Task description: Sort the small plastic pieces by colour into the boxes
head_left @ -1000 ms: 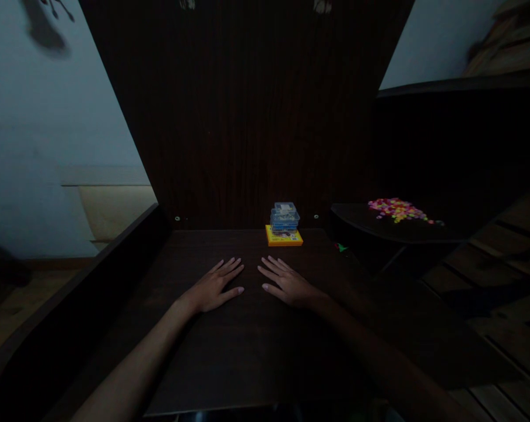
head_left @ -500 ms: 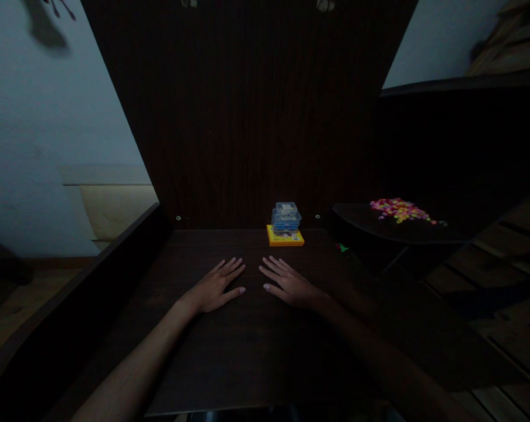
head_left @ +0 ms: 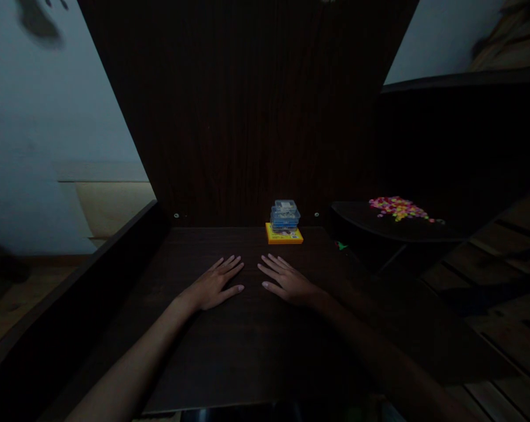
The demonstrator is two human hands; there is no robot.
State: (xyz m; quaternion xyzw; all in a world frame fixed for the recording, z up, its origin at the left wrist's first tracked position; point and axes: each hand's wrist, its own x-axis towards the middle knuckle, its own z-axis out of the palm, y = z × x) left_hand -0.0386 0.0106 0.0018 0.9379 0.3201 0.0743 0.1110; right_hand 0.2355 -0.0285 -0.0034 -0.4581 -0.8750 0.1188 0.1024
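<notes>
My left hand (head_left: 214,285) lies palm down on the dark wooden desk (head_left: 238,363), fingers spread, holding nothing. Across a small gap, my right hand (head_left: 288,282) rests the same way, flat with its fingers apart. Just beyond the right hand's fingertips is a flat yellow box (head_left: 271,237) near the back panel. On top of it sits a stack of small clear plastic cases (head_left: 285,218); their contents are too small to make out. Neither hand touches the stack.
To the right, a rounded dark shelf (head_left: 357,218) bears a heap of small multicoloured pieces (head_left: 399,208). A small green and red item (head_left: 341,245) lies below its edge. A raised side board (head_left: 93,264) borders the desk's left, and a tall dark panel (head_left: 256,117) its back.
The whole view has shifted very slightly, with everything a little higher and further left in the picture. Both hands stay in place on the desk.
</notes>
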